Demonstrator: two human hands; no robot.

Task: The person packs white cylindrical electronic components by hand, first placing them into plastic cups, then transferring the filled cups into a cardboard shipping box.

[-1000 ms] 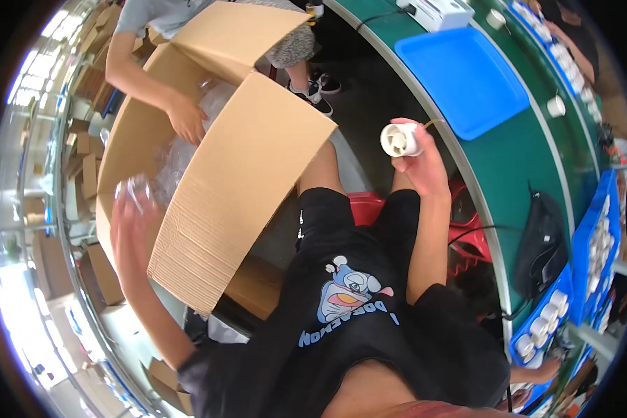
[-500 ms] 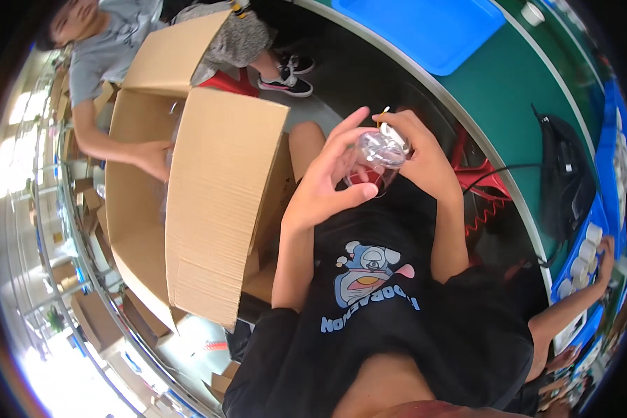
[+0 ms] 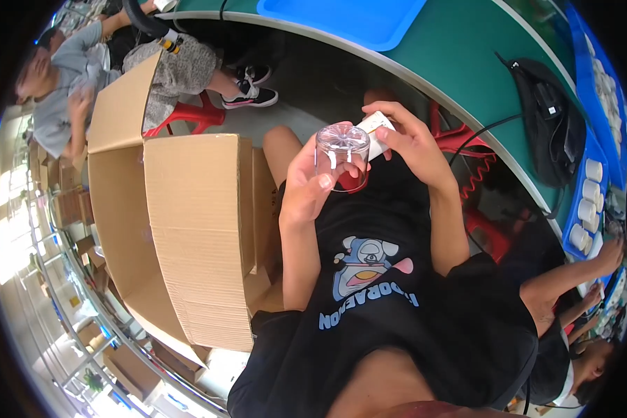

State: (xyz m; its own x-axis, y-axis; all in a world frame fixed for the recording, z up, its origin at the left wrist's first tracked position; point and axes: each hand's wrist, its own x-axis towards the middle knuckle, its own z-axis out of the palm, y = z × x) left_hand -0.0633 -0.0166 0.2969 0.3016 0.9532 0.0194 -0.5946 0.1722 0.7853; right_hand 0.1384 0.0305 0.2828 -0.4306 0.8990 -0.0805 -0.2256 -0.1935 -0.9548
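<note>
In front of my black shirt, my left hand (image 3: 302, 180) is wrapped round a clear, round plastic cup (image 3: 342, 143). Its ribbed round end faces up, and my fingers show through the wall. Close to the cup's right side, my right hand (image 3: 421, 152) grips a small white block-shaped piece (image 3: 377, 131) between thumb and fingers. The piece has small dark and orange marks on one face; its exact kind is not clear. Part of it sits behind the cup's edge, and I cannot tell whether the two touch.
An open cardboard box (image 3: 196, 240) stands to my left, flaps raised. Ahead curves a green table (image 3: 460, 66) with a blue tray (image 3: 348, 19) and a black bag (image 3: 545, 115). White rolls (image 3: 591, 191) lie in another blue tray at right. A co-worker (image 3: 66, 83) sits beyond the box.
The cup has turned round-end up in my left hand. The white piece has turned and shows more of its face. The co-worker's hand has left the box. My view has shifted.
</note>
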